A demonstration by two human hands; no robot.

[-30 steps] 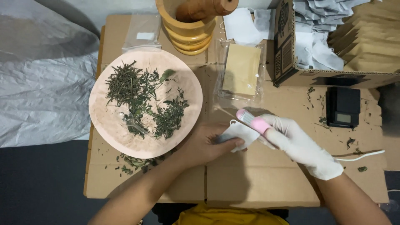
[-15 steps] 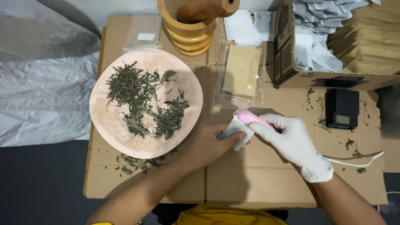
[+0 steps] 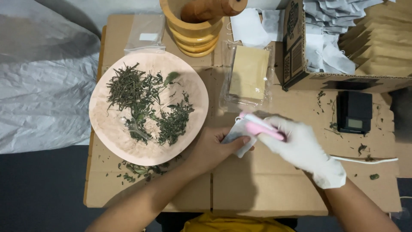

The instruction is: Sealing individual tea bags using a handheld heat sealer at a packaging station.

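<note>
My bare left hand (image 3: 212, 148) grips a small white paper sachet (image 3: 238, 135) by its lower edge, just right of a pale pink round plate (image 3: 107, 129) carrying dried green herbs (image 3: 148, 105). My right hand (image 3: 302, 148), in a white glove, holds a pink tool (image 3: 264, 127) whose tip meets the top of the sachet. Both hands hover over the cardboard-covered table (image 3: 257, 189).
A wooden mortar with pestle (image 3: 195, 25) stands at the back. A clear bag with a tan sachet (image 3: 249, 73) lies behind my hands. An open box (image 3: 300, 56) of paper sachets is at the right, beside a small black scale (image 3: 355, 111). Herb crumbs (image 3: 137, 169) lie below the plate.
The pink tool and gloved right hand moved left and up onto the sachet. My left hand shifted slightly, keeping hold of the sachet.
</note>
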